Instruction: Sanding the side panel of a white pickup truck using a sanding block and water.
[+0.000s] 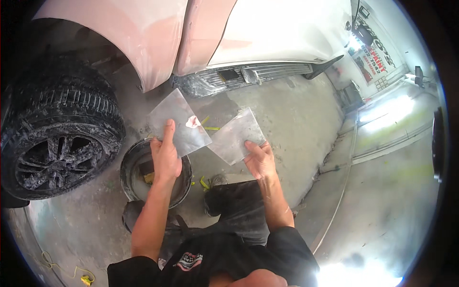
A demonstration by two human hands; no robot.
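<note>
My left hand (pixel 166 159) is closed around the lower edge of a square, flat grey plate (pixel 185 136), its thumb lying on top. A small dab of pinkish-white paste (pixel 193 122) sits on that plate's right half. My right hand (pixel 259 160) pinches a second square, flat grey plate (pixel 232 136), with the thumb on its face. The two plates are held side by side, their near corners meeting or overlapping slightly. Beneath my left forearm stands a round dark bucket (pixel 187 184), partly hidden by the arm, with a dark and tan block (pixel 146 168) inside.
A car body (pixel 158 43) with pinkish patches on white stands ahead, a dusty running board (pixel 210 82) below its door. Left is a dusty wheel (pixel 60 160). Yellow-green strips (pixel 204 183) lie on the floor. A yellow cord (pixel 85 279) is at lower left, a wall (pixel 382 201) at right.
</note>
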